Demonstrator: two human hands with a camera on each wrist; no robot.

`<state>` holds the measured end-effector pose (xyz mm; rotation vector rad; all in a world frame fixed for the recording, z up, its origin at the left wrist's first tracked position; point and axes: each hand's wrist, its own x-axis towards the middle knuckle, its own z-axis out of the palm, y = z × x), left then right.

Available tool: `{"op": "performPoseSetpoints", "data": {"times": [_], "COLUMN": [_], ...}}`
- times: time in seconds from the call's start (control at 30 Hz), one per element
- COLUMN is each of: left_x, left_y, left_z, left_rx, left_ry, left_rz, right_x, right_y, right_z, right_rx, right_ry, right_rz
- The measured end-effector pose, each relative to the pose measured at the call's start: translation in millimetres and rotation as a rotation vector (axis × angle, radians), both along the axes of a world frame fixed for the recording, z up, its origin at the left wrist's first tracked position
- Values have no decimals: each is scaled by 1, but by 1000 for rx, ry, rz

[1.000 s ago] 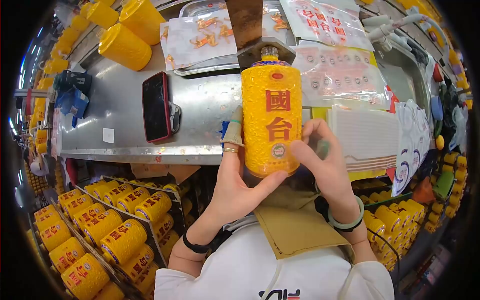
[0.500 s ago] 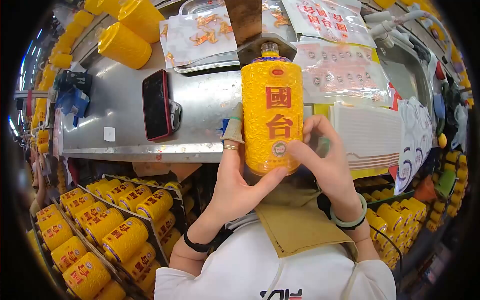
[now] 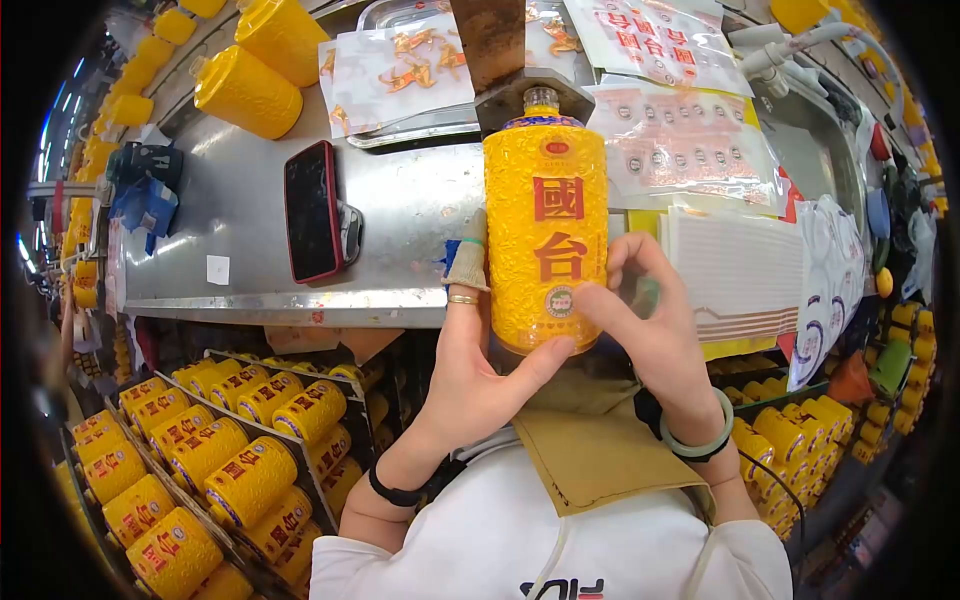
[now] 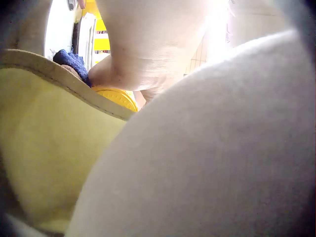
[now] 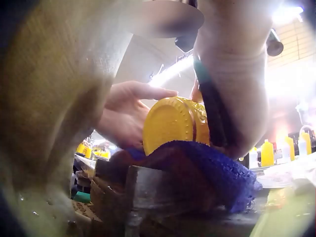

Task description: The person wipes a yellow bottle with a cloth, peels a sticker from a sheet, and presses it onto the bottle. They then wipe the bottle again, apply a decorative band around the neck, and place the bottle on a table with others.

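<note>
A yellow embossed bottle (image 3: 545,225) with red characters lies on its back, its clear neck at a metal holder (image 3: 535,100). My left hand (image 3: 462,375) grips its lower left side, the thumb over the base edge; one finger wears a cloth finger cot (image 3: 468,264). My right hand (image 3: 660,325) holds the lower right side, its thumb pressing beside a small round label (image 3: 559,302) and its forefinger bent at the side. In the right wrist view, the bottle's round base (image 5: 167,127) shows above a blue cloth (image 5: 212,173). Clothing fills most of the left wrist view.
A phone (image 3: 312,215) lies left on the metal bench (image 3: 400,210). Behind it stand yellow bottles (image 3: 250,92). Label sheets (image 3: 690,150) and a tray of gold-coloured ornaments (image 3: 415,65) lie at the back. Crates of yellow bottles (image 3: 250,475) flank the person below.
The right thumb has shifted slightly on the lower front of the bottle, leaving the round label more exposed. The bottle and left hand stay nearly in place.
</note>
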<state>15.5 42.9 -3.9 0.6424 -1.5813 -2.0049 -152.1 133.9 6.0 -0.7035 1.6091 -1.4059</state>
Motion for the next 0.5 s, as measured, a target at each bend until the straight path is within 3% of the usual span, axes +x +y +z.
{"op": "performPoseSetpoints", "data": {"times": [0.5], "left_x": [0], "left_y": [1], "left_z": [1], "left_rx": [23], "left_ry": [-11], "left_rz": [0], "right_x": [-1], "right_y": [-1], "right_z": [1], "right_rx": [4], "right_ry": [2], "right_rz": [-5]}}
